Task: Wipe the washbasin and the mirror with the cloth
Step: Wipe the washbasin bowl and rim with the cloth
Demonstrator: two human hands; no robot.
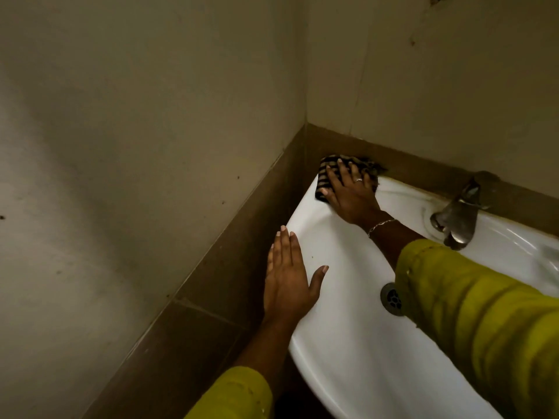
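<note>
Basin-wiping is the step in hand: the right hand [351, 192], fingers spread flat rather than curled, presses the striped cloth [322, 181] onto the back corner of the washbasin [311, 213], just right of centre frame. The left hand [287, 276] lies flat and empty on the rim below it. Next, probably, a sweep along the rim toward the tap [456, 216] (its base looks stained). No mirror is in view; the right sleeve [469, 297] hides part of the bowl.
</note>
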